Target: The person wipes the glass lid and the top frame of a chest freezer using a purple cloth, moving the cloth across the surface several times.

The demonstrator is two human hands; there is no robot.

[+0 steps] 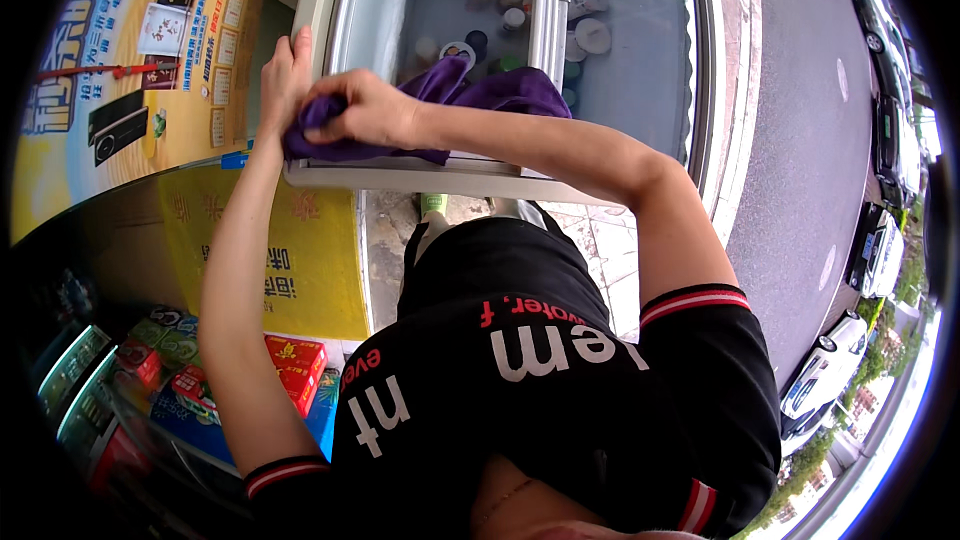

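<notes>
A chest freezer with sliding glass lids stands before me, its pale frame [450,181] nearest my body. My right hand [364,109] grips a bunched purple cloth [517,94] at the near left corner of that frame. Part of the cloth trails right across the glass and the metal rail. My left hand [287,79] lies against the freezer's left edge, fingers extended, just beyond the right hand. Through the glass, several tubs and lidded containers [514,19] show inside, partly covered by the cloth.
A yellow printed advertising board [202,90] stands close on the left. Below it are a yellow panel [322,262] with writing and red boxes [300,367] by a glass display case. Tiled pavement [607,240] lies underfoot; on the right, parked cars [877,247] line a road [795,127].
</notes>
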